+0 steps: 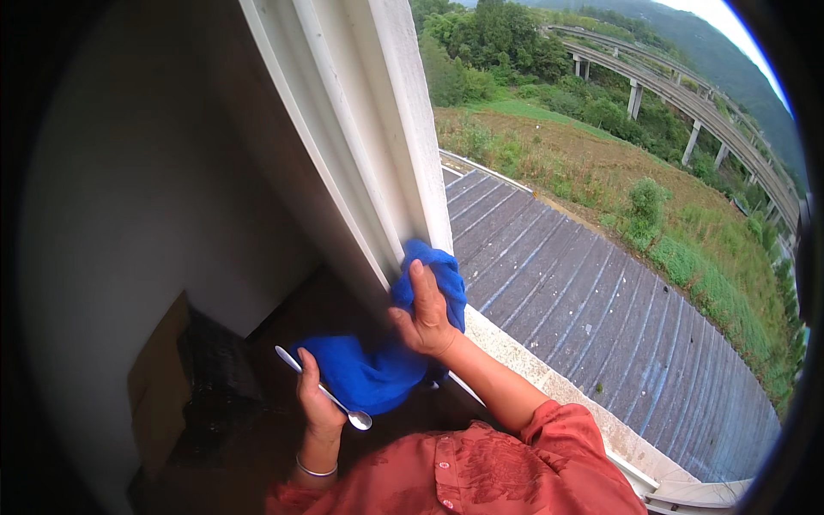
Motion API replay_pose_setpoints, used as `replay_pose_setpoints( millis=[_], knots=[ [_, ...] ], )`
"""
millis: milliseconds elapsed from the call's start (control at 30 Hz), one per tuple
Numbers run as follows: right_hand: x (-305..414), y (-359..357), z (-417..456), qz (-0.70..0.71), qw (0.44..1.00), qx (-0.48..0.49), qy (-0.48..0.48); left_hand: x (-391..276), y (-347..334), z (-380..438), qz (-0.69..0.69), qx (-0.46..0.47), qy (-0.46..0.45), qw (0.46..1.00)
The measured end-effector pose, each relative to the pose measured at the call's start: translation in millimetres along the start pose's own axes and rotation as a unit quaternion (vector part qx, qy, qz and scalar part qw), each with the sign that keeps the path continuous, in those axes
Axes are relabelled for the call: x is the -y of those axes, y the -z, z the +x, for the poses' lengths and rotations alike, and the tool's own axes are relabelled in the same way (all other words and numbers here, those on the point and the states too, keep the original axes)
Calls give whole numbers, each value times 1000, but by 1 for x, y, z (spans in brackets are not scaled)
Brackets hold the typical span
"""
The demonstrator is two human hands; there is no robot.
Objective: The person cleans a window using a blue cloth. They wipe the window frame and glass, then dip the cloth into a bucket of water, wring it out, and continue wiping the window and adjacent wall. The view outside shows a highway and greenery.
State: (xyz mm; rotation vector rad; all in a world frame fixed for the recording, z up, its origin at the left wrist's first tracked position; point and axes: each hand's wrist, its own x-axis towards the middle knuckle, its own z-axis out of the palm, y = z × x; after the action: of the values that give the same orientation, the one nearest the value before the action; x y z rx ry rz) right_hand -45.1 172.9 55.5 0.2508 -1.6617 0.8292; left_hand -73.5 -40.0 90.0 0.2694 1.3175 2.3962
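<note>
A blue cloth stretches between my two hands. My right hand presses a bunched end of it against the lower part of the white window frame, where the grooved upright meets the outer edge. In my left hand is a metal spoon, lying across the palm under the thumb with its bowl toward me. The left fingers are hidden behind the other end of the cloth, which that hand also holds.
Outside the window, a stone sill borders a ribbed metal roof lower down. Beyond stand a field and an elevated road. Indoors, a brown cardboard piece leans near the pale wall, beside a dark shiny object.
</note>
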Motion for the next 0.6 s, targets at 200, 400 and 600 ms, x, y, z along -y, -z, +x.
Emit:
replay_pose_setpoints(
  millis=[200,400,600],
  knots=[
    [40,13,107,3,998,-4,61,-18,-42,4,-15,61,-38,997],
    [81,13,247,3,983,-34,181,-28,-36,23,-39,184,-84,979],
    [111,18,365,-35,968,-77,236,-65,-96,40,-78,247,-123,958]
  ],
)
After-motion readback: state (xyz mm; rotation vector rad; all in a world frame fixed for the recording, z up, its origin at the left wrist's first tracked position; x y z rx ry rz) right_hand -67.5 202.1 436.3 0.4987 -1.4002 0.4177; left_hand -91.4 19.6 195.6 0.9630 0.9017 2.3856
